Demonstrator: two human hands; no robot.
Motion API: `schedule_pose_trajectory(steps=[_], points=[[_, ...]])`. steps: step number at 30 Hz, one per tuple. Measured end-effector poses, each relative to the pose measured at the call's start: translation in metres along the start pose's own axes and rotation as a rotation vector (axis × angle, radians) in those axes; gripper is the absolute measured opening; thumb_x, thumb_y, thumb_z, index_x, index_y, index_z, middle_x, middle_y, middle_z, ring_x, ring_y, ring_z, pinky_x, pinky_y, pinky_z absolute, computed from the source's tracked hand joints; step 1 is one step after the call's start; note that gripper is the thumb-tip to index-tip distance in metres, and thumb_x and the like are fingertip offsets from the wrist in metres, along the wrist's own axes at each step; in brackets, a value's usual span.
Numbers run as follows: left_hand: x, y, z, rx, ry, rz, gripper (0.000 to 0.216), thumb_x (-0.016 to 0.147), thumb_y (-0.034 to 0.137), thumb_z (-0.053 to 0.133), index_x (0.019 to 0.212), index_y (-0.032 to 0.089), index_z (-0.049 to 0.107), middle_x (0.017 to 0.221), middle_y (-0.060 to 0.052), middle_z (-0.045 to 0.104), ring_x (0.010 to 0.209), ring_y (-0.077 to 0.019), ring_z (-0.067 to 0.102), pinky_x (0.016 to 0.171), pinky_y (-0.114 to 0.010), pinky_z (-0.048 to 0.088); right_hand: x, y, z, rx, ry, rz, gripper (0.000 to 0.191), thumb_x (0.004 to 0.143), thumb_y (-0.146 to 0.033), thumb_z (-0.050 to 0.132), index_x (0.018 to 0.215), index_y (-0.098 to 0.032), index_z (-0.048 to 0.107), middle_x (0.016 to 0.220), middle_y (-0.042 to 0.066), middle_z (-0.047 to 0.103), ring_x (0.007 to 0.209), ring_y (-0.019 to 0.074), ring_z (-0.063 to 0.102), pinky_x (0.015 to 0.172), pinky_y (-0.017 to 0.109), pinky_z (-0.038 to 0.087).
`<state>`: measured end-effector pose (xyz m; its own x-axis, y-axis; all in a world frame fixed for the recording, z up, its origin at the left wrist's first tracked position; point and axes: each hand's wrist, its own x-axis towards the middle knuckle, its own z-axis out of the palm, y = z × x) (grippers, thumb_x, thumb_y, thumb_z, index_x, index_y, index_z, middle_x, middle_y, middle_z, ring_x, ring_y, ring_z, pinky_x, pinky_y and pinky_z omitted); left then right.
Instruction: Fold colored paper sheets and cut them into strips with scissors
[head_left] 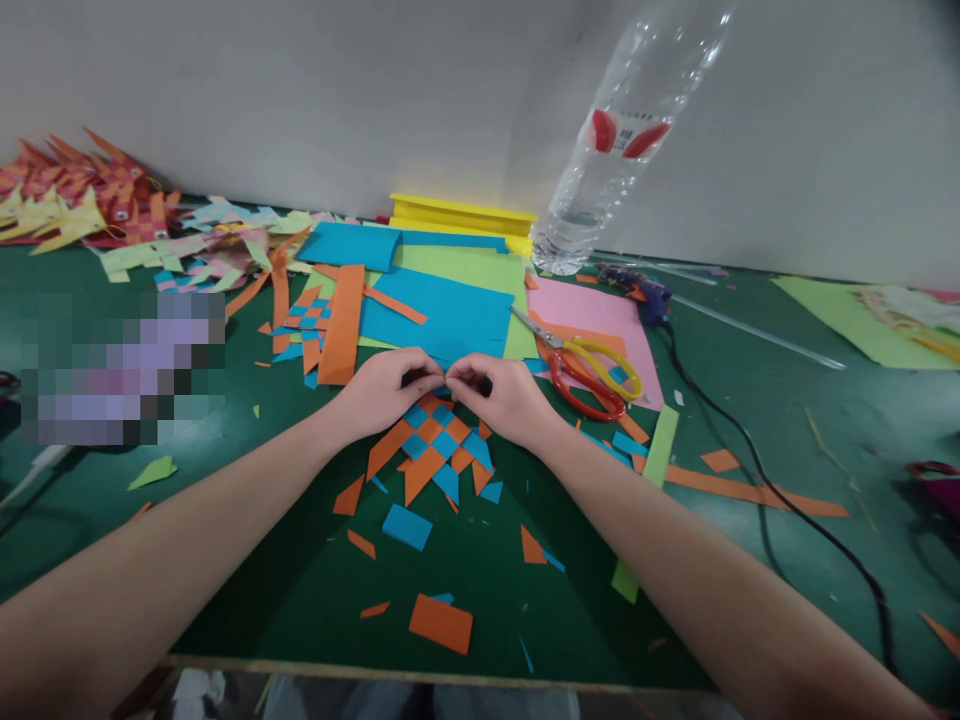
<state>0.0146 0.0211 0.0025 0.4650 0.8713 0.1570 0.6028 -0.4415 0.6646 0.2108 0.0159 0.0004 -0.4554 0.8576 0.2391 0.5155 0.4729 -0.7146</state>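
Note:
An orange and blue woven paper piece (433,447) lies on the green table (480,610) right in front of me. My left hand (386,385) and my right hand (501,393) meet at its far edge, fingers pinched together on the weave's top end. Loose orange and blue paper scraps (441,622) lie scattered around and below the weave.
Blue (442,315), green and pink paper sheets (600,320) lie beyond my hands, with red and yellow scissors (589,375) to the right. A clear plastic bottle (619,140) stands at the back. A glue gun (645,292) with a black cable (757,480) is at right. Finished paper fish (82,205) pile up far left.

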Motion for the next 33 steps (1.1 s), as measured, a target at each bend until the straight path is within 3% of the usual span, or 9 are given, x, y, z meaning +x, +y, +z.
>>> schedule_pose_trajectory(steps=[33], points=[[0.0011,-0.0019,0.0016,-0.007,-0.011,-0.005,0.016,0.092,0.022,0.051,0.084,0.018,0.064,0.087,-0.004,0.066,0.079,-0.0176,0.060,0.068,-0.029,0.045,-0.0011,-0.0016,0.0013,-0.065,0.003,-0.016,0.013,0.088,-0.024,0.054,0.087,-0.018,0.065,0.075,0.003,0.070,0.064,0.0128,0.059,0.060,0.026,0.043]])
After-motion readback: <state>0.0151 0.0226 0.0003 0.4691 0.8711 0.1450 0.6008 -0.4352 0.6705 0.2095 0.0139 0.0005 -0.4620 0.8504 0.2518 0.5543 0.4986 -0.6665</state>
